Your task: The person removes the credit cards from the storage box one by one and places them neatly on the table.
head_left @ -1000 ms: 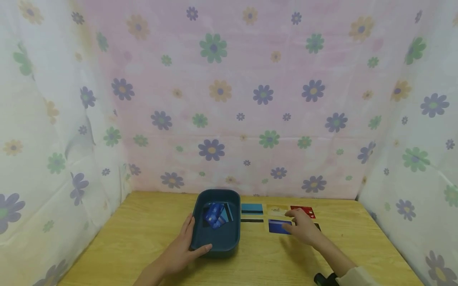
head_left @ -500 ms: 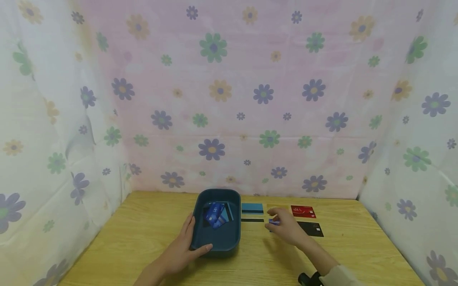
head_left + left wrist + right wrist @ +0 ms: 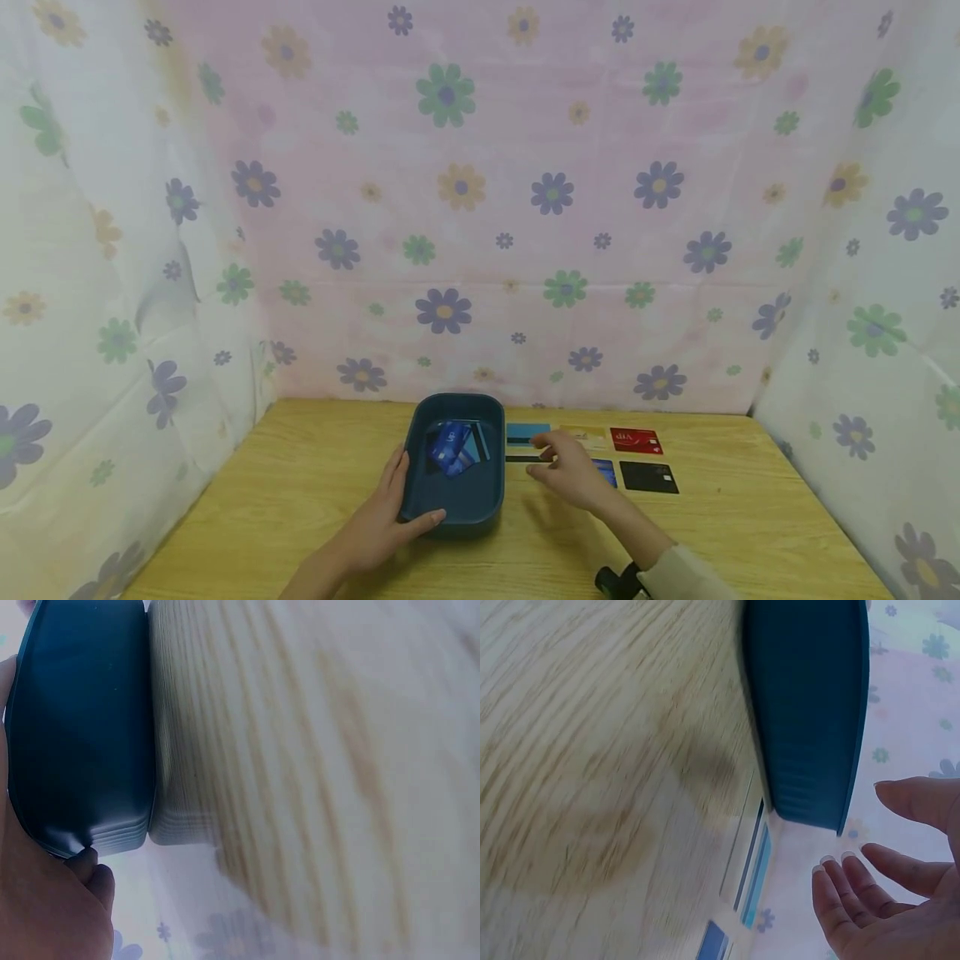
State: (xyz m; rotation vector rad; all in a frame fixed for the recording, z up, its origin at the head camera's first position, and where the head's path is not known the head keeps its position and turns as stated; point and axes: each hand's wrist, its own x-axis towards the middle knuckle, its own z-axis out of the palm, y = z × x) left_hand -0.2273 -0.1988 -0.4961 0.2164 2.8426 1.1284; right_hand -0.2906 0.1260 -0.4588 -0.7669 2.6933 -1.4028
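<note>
My left hand (image 3: 371, 529) holds a dark blue plastic bin (image 3: 465, 504) at its near left corner, thumb over the near rim and fingers along the left side. Inside the bin lie several overlapping bank cards (image 3: 452, 446). My right hand (image 3: 576, 477) hovers above the laid-out cards, fingers bent and apart, with nothing between thumb and fingertips in the right wrist view. Beneath and around it are a light blue striped card (image 3: 525, 432), a pale card with a dark stripe (image 3: 521, 458), a gold card (image 3: 588, 435) and a partly covered blue card (image 3: 607, 473).
A red card (image 3: 636, 440) and a black card (image 3: 649, 477) lie to the right on the wooden table (image 3: 315, 467). Flower-patterned cloth (image 3: 480, 250) stands behind and at both sides. A dark device (image 3: 618, 581) is at the right wrist.
My right hand has moved left over the cards, from the blue card toward the striped ones, uncovering the red and black cards. The left hand and bin stay put.
</note>
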